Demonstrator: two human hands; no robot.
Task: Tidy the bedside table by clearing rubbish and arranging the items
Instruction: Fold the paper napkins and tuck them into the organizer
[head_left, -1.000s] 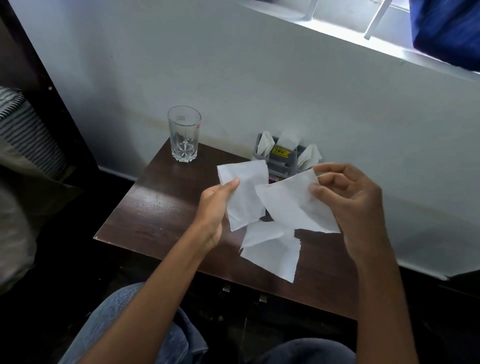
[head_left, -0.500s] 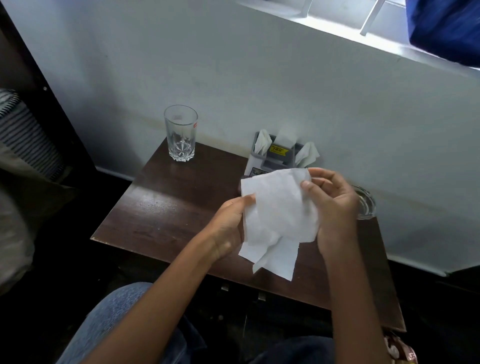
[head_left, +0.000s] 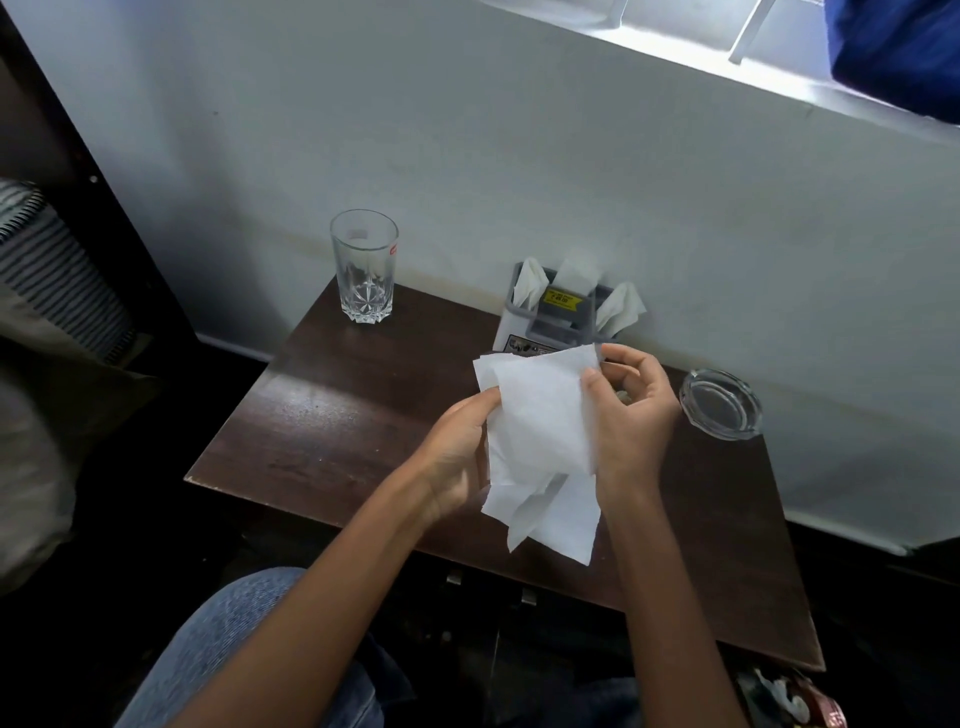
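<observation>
I hold white tissue sheets (head_left: 540, 431) folded together above the dark wooden bedside table (head_left: 322, 415). My left hand (head_left: 457, 457) grips their left edge with the thumb on top. My right hand (head_left: 631, 415) pinches the right edge between thumb and fingers. Loose tissue ends hang down below both hands. Behind the tissues stands a grey holder (head_left: 561, 317) with white tissues stuck in its slots; its front is partly hidden by the sheets.
A cut-glass tumbler (head_left: 365, 265) stands at the table's back left corner by the white wall. A round glass ashtray (head_left: 721, 402) sits at the back right. Striped bedding (head_left: 47, 260) lies at the left. My jeans-clad knees are below the table's front edge.
My hands came together, bringing the separate tissue sheets into one overlapped stack. The ashtray, hidden behind my right hand a second ago, is in view now.
</observation>
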